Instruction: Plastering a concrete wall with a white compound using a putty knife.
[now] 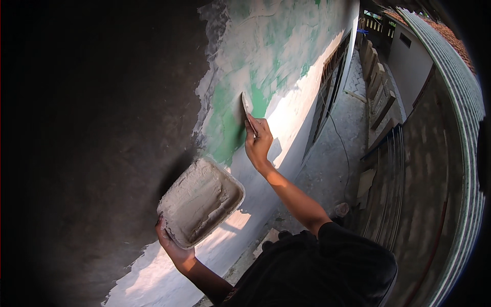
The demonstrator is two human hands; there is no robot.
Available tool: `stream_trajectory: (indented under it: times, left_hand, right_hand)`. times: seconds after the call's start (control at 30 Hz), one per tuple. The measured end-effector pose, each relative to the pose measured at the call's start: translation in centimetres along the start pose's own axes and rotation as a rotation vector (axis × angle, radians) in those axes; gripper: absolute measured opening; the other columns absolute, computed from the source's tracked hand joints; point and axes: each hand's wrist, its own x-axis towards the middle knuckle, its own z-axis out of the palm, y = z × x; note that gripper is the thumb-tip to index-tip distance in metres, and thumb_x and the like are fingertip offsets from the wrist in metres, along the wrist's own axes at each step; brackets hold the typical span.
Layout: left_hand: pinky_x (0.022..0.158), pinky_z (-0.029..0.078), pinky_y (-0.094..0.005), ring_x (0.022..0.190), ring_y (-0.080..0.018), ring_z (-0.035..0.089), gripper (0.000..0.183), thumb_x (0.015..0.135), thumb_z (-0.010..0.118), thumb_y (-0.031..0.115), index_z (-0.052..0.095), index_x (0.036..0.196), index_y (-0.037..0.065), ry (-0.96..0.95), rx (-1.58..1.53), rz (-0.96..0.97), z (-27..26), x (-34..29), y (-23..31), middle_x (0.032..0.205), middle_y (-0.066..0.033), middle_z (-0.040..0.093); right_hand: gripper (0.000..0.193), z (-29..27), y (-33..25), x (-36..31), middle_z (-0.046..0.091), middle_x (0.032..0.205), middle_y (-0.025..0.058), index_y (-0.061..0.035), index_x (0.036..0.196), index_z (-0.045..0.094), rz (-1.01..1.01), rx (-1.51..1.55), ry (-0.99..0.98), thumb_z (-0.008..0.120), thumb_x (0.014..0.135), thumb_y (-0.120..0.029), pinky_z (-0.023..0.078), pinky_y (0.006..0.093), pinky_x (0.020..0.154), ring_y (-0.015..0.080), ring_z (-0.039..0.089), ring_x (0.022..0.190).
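Observation:
My right hand [260, 137] is closed round the handle of a putty knife [245, 105], its blade up against the wall [276, 46]. Around the blade, green paint [228, 123] shows between smears of whitish putty. Lower and to the left, my left hand [174, 245] grips the near corner of a rectangular plastic tub [236, 185]. Pale grey putty [192, 192] coats the inside of the tub, thickest along its far left side, with a scooped hollow toward the right. Part of my left hand's fingers is hidden beneath the tub.
Dark bare plaster [102, 117] covers the wall's left part, meeting the putty at a ragged edge. To the right runs a narrow concrete passage [327, 179] with a cable [343, 138] on it. Concrete blocks [381, 102], a block wall [424, 179] and corrugated roofing [468, 128] stand beyond.

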Motion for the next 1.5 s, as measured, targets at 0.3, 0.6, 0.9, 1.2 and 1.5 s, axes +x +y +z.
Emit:
stream_trajectory:
  times: [0.3, 0.6, 0.9, 1.2, 1.5]
  left_hand:
    - [0.099, 0.042, -0.0399, 0.115, -0.0248, 0.055, 0.044, 0.088, 0.06, 0.034, 0.059, 0.121, 0.005, 0.005, -0.017, -0.004, -0.2, 0.4, -0.1, 0.123, -0.0075, 0.061]
    - [0.1, 0.041, -0.04, 0.116, -0.0253, 0.055, 0.046, 0.088, 0.06, 0.035, 0.058, 0.123, 0.005, 0.084, -0.02, -0.042, -1.3, -0.8, 0.8, 0.125, -0.0076, 0.06]
    - [0.1, 0.042, -0.0414, 0.119, -0.0253, 0.054, 0.047, 0.087, 0.06, 0.035, 0.057, 0.125, 0.007, 0.084, -0.009, -0.015, -2.4, 0.2, 1.3, 0.127, -0.0065, 0.059]
    - [0.1, 0.042, -0.0413, 0.118, -0.025, 0.054, 0.045, 0.088, 0.059, 0.033, 0.057, 0.124, 0.006, 0.021, -0.024, -0.051, -3.3, 1.0, 0.7, 0.127, -0.0067, 0.059]
    - [0.101, 0.042, -0.0428, 0.12, -0.0238, 0.054, 0.047, 0.09, 0.057, 0.036, 0.056, 0.127, 0.007, 0.006, -0.034, -0.074, -4.1, 2.1, 0.5, 0.128, -0.0075, 0.058]
  right_hand:
    - [0.021, -2.3, -4.4, -8.3, 0.062, 0.087, 0.0097, 0.0004, 0.108, 0.07, 0.088, 0.266, -0.372, 0.065, 0.087, 0.0, 0.048, 0.0242, 0.066, 0.0163, 0.061, 0.076]
    - [0.032, -0.5, 4.1, -2.1, 0.057, 0.089, 0.0074, -0.0035, 0.116, 0.067, 0.001, -0.102, -0.063, 0.059, 0.087, 0.006, 0.045, 0.0254, 0.062, 0.0152, 0.057, 0.07]
    - [0.03, -3.1, -1.4, -11.1, 0.06, 0.088, 0.0096, -0.0026, 0.113, 0.069, 0.081, 0.198, -0.362, 0.06, 0.086, 0.007, 0.048, 0.0234, 0.066, 0.0168, 0.06, 0.075]
    - [0.025, 0.5, -2.5, -1.9, 0.058, 0.086, 0.01, -0.003, 0.108, 0.068, -0.009, -0.045, -0.115, 0.06, 0.085, 0.004, 0.045, 0.0292, 0.061, 0.0203, 0.055, 0.068]
    - [0.017, -0.9, -5.0, -4.4, 0.054, 0.081, 0.0036, 0.0054, 0.09, 0.065, 0.022, 0.158, -0.114, 0.064, 0.094, -0.011, 0.036, 0.0243, 0.052, 0.0082, 0.044, 0.062]
